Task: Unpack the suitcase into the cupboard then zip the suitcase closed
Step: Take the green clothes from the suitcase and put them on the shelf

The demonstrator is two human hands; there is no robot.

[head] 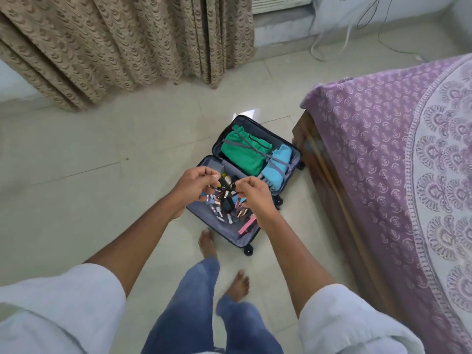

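Two hands meet above the open suitcase (238,242), which lies flat on the floor (76,154) just beside the bed (383,154). Left hand (195,183) and right hand (251,194) both have fingers curled, pinching a small dark item (226,187) between them; too blurred to name, maybe a clip or strap. Suitcase's near half holds a loose pile of cosmetics (227,208), small tubes and sticks, plus a pink box (247,224) at the edge. Far half holds a green cloth (242,152) and blue cloth (277,166), folded, under crossed grey straps (274,159). Cupboard not in view.

Handling, judged: cosmetics are light, hard, smooth, likely to roll or slip; better scooped several at a time in a cupped hand or pinched at mid-length, caps could pop off. Folded cloths are soft and floppy, light; straps need unclipping first, then lift each stack from beneath with both hands spread flat so folds hold. Case shell looks stiff, on wheels, may skid on the glossy tiles when zipped; steady one half, pull the zip tab with the other hand.

Unpacking looks barely started; both halves are full.
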